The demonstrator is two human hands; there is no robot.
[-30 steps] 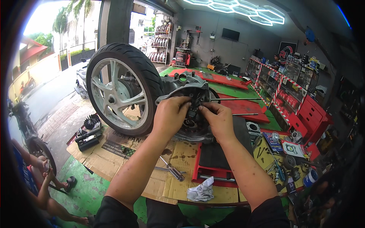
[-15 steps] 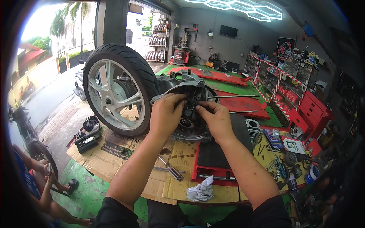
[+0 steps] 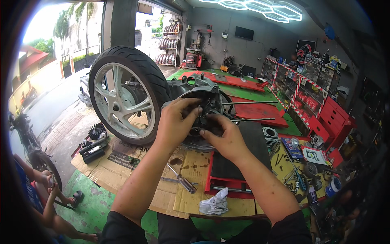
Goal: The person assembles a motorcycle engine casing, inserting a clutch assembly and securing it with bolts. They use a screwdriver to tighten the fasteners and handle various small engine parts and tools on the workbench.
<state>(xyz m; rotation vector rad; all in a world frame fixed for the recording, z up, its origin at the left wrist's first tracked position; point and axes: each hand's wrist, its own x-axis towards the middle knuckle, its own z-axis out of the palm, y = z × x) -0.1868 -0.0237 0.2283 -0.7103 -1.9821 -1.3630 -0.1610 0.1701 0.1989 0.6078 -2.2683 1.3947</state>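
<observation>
A motorcycle engine (image 3: pixel 196 86) with a round open housing stands before me, its rear wheel (image 3: pixel 140 60) with white spokes at its left. Both my hands reach into the housing's dark opening. My left hand (image 3: pixel 178 118) is at the opening's left, thumb and fingers pinched close together at small parts inside. Lower and to the right, my right hand (image 3: pixel 225 136) has its thumb and forefinger curled in around the dark middle. What either hand grips is hidden by the fingers and shadow. Two long metal studs (image 3: pixel 254 103) jut out to the right of the engine.
Under the engine are cardboard (image 3: pixel 122 175) and a red stand with a black top (image 3: pixel 252 152). A screwdriver (image 3: pixel 186 184) and a crumpled rag (image 3: pixel 215 203) lie nearer me. Tools and parts crowd the right, by a red tool chest (image 3: pixel 335 122). A seated person (image 3: pixel 38 187) is at left.
My right hand has moved down and a little left within the housing, thumb now lower. My left hand has shifted slightly, its fingers still at the opening.
</observation>
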